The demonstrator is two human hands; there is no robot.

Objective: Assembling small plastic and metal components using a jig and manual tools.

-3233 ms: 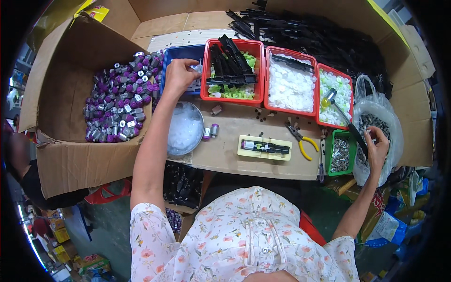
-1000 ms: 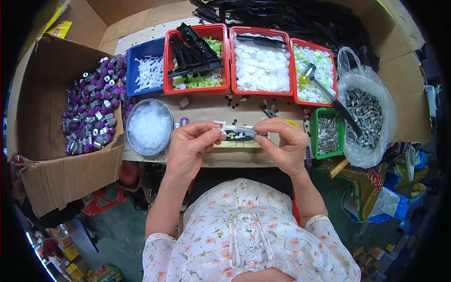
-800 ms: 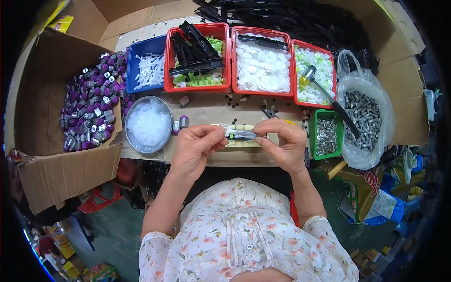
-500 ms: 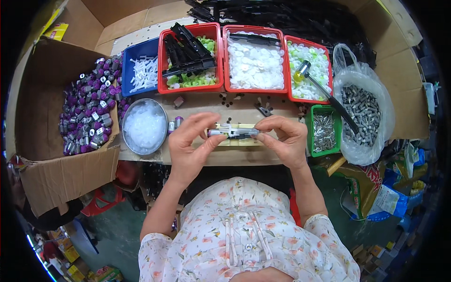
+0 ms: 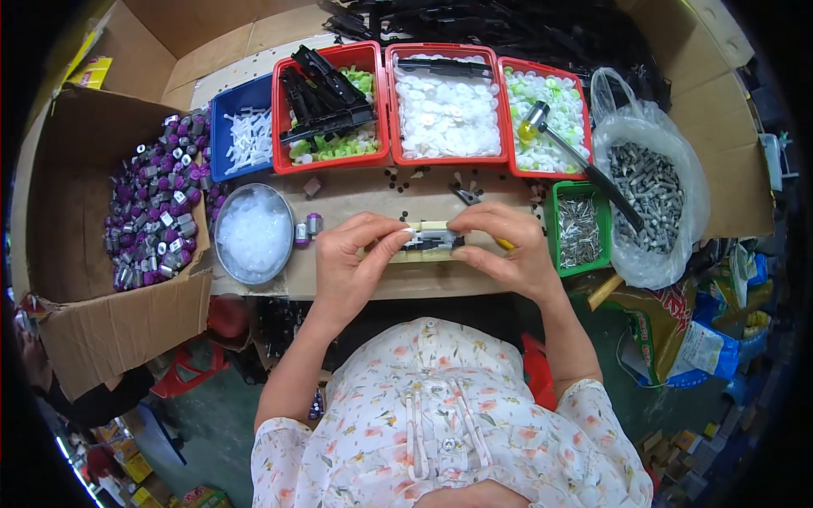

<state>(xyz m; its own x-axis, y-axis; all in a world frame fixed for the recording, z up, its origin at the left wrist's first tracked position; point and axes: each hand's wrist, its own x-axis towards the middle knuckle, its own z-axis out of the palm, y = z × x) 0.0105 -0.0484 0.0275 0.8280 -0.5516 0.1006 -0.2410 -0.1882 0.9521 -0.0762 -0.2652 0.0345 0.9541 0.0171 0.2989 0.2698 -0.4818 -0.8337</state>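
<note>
Tabletop (image 5: 345,196) covered in cardboard; blue bin (image 5: 218,144) and three red bins (image 5: 449,161) line the back. Black-and-grey assembly (image 5: 430,240) at front centre, over a cream holder (image 5: 417,256). Left hand (image 5: 351,252) — thumb and fingertips pinched on a white piece at its left end. Right hand (image 5: 515,247) — thumb and fingers slightly parted about the right end; grip cannot be told. Right hand partly hides pliers (image 5: 464,195); two motors (image 5: 314,223) stand near the left.

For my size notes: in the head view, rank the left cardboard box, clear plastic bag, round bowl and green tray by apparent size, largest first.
1. Cardboard box
2. Clear plastic bag
3. Round bowl and green tray: too alike to rank.
</note>
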